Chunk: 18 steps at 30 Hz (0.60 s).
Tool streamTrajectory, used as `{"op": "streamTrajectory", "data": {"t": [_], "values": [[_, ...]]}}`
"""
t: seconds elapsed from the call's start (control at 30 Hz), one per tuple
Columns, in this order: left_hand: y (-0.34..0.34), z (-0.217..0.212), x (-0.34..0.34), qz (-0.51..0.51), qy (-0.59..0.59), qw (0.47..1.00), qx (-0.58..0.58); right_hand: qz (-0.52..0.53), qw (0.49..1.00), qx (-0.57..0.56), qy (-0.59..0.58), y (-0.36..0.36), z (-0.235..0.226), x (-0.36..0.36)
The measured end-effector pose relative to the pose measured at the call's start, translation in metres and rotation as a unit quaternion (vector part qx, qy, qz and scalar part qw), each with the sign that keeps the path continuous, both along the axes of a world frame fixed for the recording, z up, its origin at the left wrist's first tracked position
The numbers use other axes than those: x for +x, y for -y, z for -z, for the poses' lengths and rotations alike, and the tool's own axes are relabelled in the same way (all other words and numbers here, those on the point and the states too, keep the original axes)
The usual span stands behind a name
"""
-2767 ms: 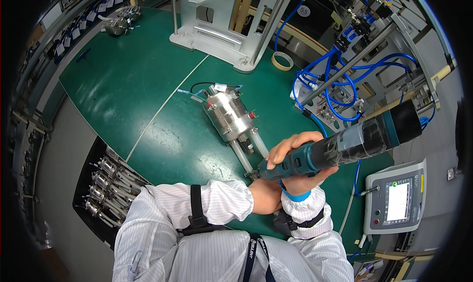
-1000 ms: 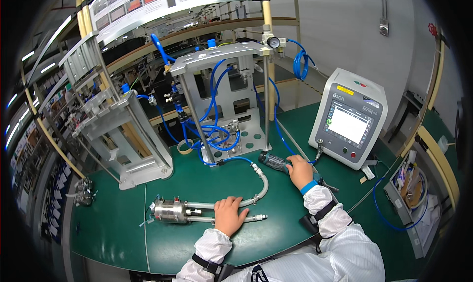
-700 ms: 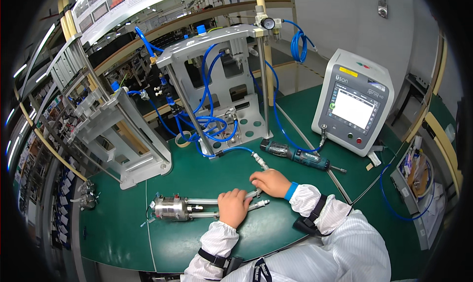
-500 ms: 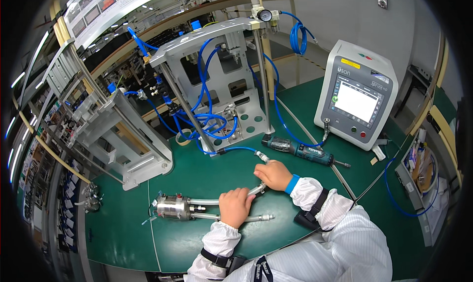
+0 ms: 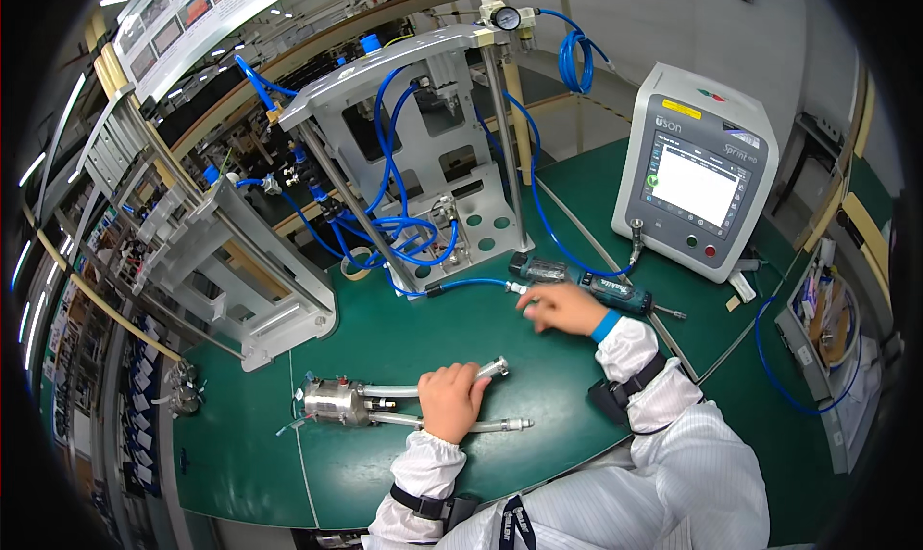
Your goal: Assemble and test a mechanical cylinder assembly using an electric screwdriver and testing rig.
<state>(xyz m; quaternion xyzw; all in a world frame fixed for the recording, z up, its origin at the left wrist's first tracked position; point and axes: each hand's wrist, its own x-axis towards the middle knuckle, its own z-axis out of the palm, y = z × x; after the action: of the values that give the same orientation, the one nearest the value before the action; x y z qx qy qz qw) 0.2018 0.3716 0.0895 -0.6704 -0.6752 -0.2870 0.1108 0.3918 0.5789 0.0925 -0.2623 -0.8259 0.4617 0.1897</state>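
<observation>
My left hand is closed round a clear tube that runs from a metal cylinder lying on the green table. The tube's free end has a metal fitting and points up to the right. A second clear tube passes under the same hand and ends in a fitting. Farther right, my right hand is off the tubes, thumb and fingers apart and slightly blurred. Its fingertips are beside the metal connector of a blue air hose; whether they touch it is hard to see.
A cordless screwdriver lies just beyond my right hand. Behind it stands a white test device with a lit screen. A metal frame fixture with coiled blue hoses is at the back, another fixture at the left. A tape roll lies between.
My right hand has let go of the tube's end and moved up and right, its fingers opening. The hose connector has shifted slightly away from the tube. My left hand keeps its hold.
</observation>
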Motion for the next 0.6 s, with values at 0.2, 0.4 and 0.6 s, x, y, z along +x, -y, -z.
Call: {"op": "streamTrajectory", "data": {"t": [0.2, 0.4, 0.6], "values": [[-0.004, 0.003, 0.000, 0.027, 0.002, 1.000, -0.017, -0.160, 0.980, 0.120, -0.026, 0.042, 0.015, -0.031], [-0.003, 0.005, -0.001, 0.018, -0.013, 0.999, -0.025, -0.150, 0.972, 0.177, 0.025, 0.046, 0.007, -0.025], [-0.005, 0.014, 0.001, 0.009, -0.028, 0.999, -0.015, -0.079, 0.955, 0.285, -0.002, 0.063, 0.000, -0.024]]}}
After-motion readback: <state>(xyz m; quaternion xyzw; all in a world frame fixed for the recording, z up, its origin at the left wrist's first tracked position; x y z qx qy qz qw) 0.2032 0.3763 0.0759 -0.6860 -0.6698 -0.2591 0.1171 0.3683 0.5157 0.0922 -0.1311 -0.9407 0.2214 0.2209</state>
